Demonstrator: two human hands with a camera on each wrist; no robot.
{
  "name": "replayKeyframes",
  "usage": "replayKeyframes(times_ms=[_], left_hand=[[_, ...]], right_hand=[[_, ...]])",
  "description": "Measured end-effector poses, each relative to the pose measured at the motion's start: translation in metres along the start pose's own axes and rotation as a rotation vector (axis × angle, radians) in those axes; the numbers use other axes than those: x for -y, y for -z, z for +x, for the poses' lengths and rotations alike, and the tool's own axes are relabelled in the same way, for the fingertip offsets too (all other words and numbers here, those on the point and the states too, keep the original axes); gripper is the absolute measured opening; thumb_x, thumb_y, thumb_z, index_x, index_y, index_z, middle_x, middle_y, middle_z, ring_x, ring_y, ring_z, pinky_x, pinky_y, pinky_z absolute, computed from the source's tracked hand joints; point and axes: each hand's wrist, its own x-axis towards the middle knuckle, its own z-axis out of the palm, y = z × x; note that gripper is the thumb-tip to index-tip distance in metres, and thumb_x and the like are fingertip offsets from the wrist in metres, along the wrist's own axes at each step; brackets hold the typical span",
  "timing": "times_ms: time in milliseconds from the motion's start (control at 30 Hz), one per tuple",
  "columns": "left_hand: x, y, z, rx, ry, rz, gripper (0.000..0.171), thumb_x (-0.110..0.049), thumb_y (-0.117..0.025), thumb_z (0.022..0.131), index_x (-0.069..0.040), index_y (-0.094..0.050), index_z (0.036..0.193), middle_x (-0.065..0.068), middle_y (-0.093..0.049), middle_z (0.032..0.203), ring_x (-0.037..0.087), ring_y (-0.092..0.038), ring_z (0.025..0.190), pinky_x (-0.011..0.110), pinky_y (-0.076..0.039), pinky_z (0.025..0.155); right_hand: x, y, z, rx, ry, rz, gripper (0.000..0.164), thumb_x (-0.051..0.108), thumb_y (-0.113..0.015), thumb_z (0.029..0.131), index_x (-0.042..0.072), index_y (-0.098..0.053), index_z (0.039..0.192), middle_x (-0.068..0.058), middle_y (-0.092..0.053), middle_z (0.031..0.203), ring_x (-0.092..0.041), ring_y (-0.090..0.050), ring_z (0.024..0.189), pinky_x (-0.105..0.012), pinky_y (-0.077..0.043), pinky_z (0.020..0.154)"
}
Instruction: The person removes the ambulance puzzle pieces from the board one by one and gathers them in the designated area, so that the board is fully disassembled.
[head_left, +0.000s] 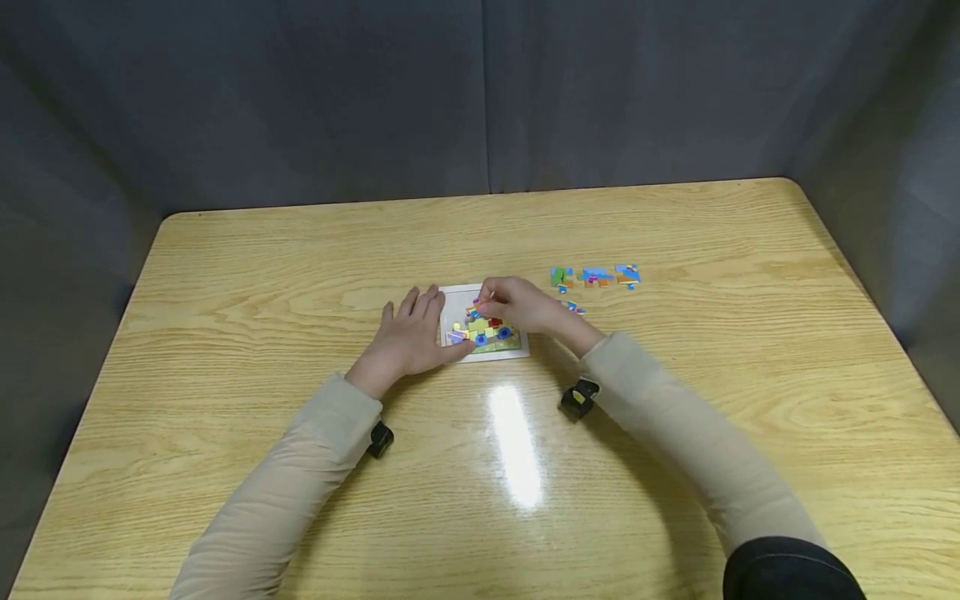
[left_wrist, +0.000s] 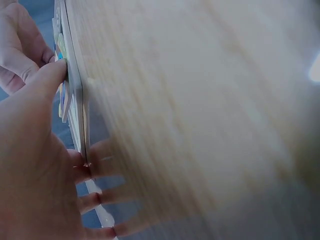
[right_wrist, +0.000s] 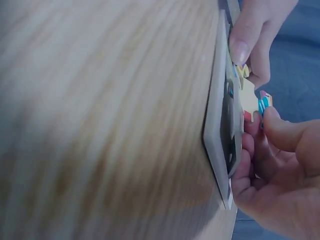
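resting on the left side of a white puzzle tray, the left hand is held with fingers spread apart, its thumb laid across the near edge. joined pieces are seen in the tray's near part. at their far side, a colourful piece is pinched by the right hand. farther right, loose pieces are set in a row on the table.

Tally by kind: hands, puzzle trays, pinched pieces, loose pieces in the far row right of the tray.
Hands: 2 (left hand, right hand)
Puzzle tray: 1
Pinched piece: 1
Far-row pieces: 3
Total: 7
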Motion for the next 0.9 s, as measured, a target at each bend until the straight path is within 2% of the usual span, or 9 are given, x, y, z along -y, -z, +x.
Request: replayKeyframes(times_ms=[233,433,600,733,900], left_hand=[[0.0,-0.001,0.0,0.0,0.002,-0.005,0.097,-0.069,-0.041,0.088,-0.007,-0.006,0.155,0.009,-0.002,0.163,0.033,0.0,0.15,0.062,-0.005,0.118],[0.0,0.0,0.0,0.0,0.005,-0.001,0.098,-0.069,-0.042,0.088,-0.007,-0.006,0.154,0.01,-0.002,0.163,0.034,0.0,0.15,0.062,-0.005,0.118],[0.0,-0.001,0.0,0.006,0.008,0.0,0.098,-0.069,-0.042,0.088,-0.007,-0.006,0.155,0.009,-0.001,0.163,0.033,0.0,0.15,0.061,-0.005,0.118],[0.0,-0.001,0.0,0.007,0.007,0.006,0.097,-0.07,-0.041,0.088,-0.007,-0.006,0.155,0.009,-0.001,0.163,0.033,0.001,0.15,0.061,-0.005,0.118],[0.0,0.0,0.001,0.006,0.004,0.005,0.097,-0.069,-0.041,0.089,-0.008,-0.005,0.155,0.009,0.0,0.163,0.033,0.001,0.15,0.062,-0.005,0.118]], right_hand=[[0.003,-0.003,-0.003,-0.022,-0.019,-0.069,0.015,0.016,-0.049,0.1,0.003,-0.056,0.097,-0.006,-0.058,0.081,-0.013,-0.047,0.069,-0.021,-0.038,0.061],[0.002,-0.004,-0.003,-0.019,-0.021,-0.065,0.015,0.017,-0.048,0.1,0.004,-0.056,0.098,-0.007,-0.059,0.083,-0.014,-0.048,0.072,-0.022,-0.04,0.064],[-0.006,0.0,-0.001,0.014,-0.009,-0.005,0.013,0.015,-0.051,0.099,0.004,-0.057,0.1,-0.007,-0.063,0.087,-0.014,-0.052,0.076,-0.023,-0.043,0.07],[-0.009,0.004,-0.002,0.056,0.039,0.015,0.007,0.009,-0.053,0.097,0.004,-0.055,0.102,-0.005,-0.062,0.079,-0.012,-0.05,0.071,-0.024,-0.041,0.069],[-0.004,0.003,-0.003,0.074,0.117,-0.11,0.007,0.008,-0.048,0.099,0.005,-0.051,0.105,-0.002,-0.053,0.067,-0.01,-0.041,0.058,-0.022,-0.034,0.058]])
